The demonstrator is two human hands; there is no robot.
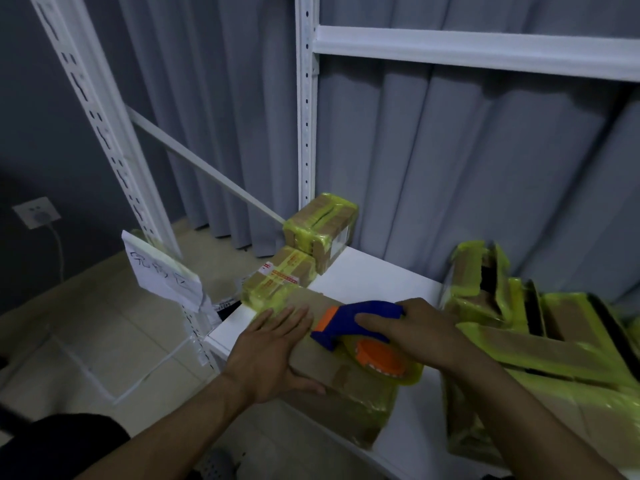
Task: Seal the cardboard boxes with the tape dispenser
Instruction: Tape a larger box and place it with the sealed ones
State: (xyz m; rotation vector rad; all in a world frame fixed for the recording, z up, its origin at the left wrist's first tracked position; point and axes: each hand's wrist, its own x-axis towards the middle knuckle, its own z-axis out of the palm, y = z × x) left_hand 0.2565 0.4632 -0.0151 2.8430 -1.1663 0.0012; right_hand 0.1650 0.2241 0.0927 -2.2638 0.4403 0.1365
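White shelf [381, 275]: left hand [270, 351] flat on cardboard box [322, 365], right hand [422, 334] grips tape dispenser [363, 313], likely mid-strip; sealed boxes [318, 223] behind it, open boxes [485, 282] right of it pending

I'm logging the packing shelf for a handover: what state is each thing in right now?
box under the hands, flaps closed, yellow tape at its ends.
tape dispenser, resting on that box's top.
left hand, flat on the box, fingers straight.
right hand, grips the dispenser's handle.
small boxes at the back, taped shut, stacked.
boxes at the right, piled, some flaps open.
wall socket, cable plugged in.
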